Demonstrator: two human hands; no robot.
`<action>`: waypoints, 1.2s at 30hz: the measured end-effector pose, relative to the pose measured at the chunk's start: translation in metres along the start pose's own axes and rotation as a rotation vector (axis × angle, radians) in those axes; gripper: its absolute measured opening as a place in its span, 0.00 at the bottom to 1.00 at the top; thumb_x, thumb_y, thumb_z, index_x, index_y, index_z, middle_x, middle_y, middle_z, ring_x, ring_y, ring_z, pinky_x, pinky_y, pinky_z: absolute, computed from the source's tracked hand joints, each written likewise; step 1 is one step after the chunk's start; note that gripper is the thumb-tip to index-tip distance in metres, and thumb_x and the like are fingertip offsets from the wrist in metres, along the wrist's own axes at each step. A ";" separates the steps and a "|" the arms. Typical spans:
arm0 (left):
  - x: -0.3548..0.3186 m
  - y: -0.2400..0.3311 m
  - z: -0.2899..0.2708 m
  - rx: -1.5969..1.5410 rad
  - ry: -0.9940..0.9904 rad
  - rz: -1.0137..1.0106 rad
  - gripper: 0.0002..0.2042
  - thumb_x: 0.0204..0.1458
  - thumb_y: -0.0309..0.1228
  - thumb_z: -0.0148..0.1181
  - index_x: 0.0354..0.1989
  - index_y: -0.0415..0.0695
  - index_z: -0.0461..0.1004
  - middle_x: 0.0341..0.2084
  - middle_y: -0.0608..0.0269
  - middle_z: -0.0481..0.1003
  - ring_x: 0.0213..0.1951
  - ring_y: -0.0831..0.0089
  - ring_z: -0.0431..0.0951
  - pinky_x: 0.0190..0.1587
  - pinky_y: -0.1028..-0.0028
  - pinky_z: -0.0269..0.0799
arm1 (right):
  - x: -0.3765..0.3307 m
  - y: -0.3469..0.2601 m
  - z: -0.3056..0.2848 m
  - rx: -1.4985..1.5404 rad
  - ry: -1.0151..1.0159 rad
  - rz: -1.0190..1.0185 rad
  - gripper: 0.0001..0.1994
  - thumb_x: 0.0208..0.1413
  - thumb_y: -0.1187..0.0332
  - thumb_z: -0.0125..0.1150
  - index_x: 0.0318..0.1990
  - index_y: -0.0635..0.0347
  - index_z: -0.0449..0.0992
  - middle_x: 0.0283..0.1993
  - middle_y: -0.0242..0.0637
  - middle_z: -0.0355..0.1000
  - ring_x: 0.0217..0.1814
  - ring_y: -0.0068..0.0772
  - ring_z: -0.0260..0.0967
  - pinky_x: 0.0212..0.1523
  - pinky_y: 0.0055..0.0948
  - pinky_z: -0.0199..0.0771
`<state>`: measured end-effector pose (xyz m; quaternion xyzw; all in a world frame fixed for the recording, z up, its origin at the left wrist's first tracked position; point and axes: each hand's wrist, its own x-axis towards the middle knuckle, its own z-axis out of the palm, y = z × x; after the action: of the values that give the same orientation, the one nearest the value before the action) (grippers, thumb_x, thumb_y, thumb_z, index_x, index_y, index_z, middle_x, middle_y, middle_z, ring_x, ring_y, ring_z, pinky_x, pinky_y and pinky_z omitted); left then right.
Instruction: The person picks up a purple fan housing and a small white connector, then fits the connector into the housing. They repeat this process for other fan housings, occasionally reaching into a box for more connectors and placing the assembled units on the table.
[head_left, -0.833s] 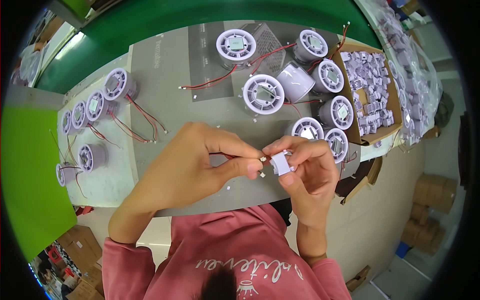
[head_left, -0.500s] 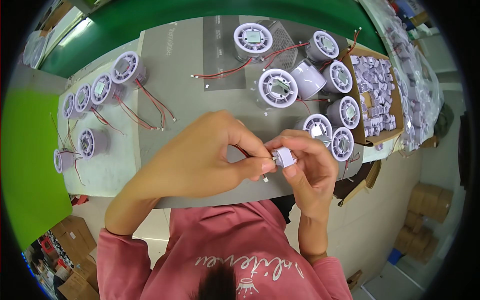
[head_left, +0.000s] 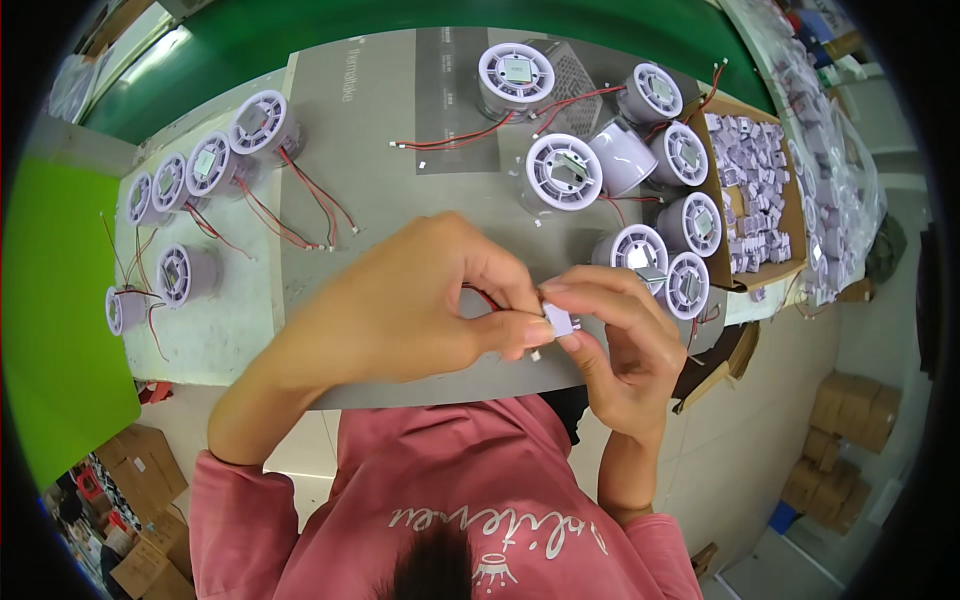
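Grey desk (head_left: 400, 200), near edge: left hand (head_left: 425, 300), fingers closed on red wires (head_left: 480, 293), white plug (head_left: 536, 355) below thumb, rest hidden; right hand (head_left: 632, 345), fingers pinching small, blocky, pale-lilac clip (head_left: 561, 320), partly covered, between hands. Beyond: round lilac housings (head_left: 563, 172); right, carton (head_left: 770, 276) of similar clips (head_left: 755, 170). Farthest: green strip (head_left: 480, 18).

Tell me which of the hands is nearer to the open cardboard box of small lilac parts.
Right. The right hand is to the lower left of the cardboard box in the picture; the left hand is farther left, beyond the right one.
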<state>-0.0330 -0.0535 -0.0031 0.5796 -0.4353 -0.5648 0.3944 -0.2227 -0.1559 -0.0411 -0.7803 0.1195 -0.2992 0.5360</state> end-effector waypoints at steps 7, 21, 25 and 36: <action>-0.004 -0.013 0.014 -0.030 0.378 0.113 0.14 0.47 0.26 0.71 0.33 0.42 0.68 0.28 0.65 0.76 0.34 0.82 0.75 0.40 0.80 0.68 | -0.010 0.003 0.018 0.259 0.090 0.107 0.17 0.48 0.86 0.63 0.48 0.71 0.75 0.47 0.47 0.73 0.46 0.33 0.73 0.45 0.29 0.77; -0.005 -0.026 0.039 0.155 0.643 0.247 0.12 0.47 0.26 0.69 0.31 0.44 0.68 0.25 0.68 0.76 0.31 0.79 0.76 0.43 0.77 0.61 | -0.022 0.004 0.040 -0.081 0.329 0.015 0.16 0.46 0.86 0.66 0.45 0.72 0.76 0.45 0.50 0.73 0.44 0.34 0.75 0.44 0.28 0.79; -0.011 -0.016 0.033 0.513 0.579 0.278 0.13 0.47 0.30 0.70 0.37 0.43 0.71 0.32 0.64 0.78 0.32 0.76 0.76 0.49 0.74 0.60 | -0.021 0.001 0.044 -0.037 0.366 0.062 0.16 0.45 0.85 0.66 0.45 0.71 0.77 0.45 0.50 0.74 0.41 0.34 0.76 0.43 0.27 0.79; -0.021 -0.026 0.005 0.879 0.368 0.199 0.13 0.50 0.37 0.64 0.42 0.49 0.78 0.32 0.69 0.78 0.39 0.68 0.75 0.58 0.57 0.53 | -0.014 -0.005 0.031 -0.319 0.186 -0.018 0.15 0.42 0.83 0.65 0.42 0.65 0.77 0.42 0.45 0.74 0.40 0.44 0.72 0.41 0.34 0.74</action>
<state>-0.0357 -0.0255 -0.0212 0.7371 -0.6091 -0.1750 0.2348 -0.2162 -0.1232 -0.0494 -0.8255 0.2076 -0.3519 0.3893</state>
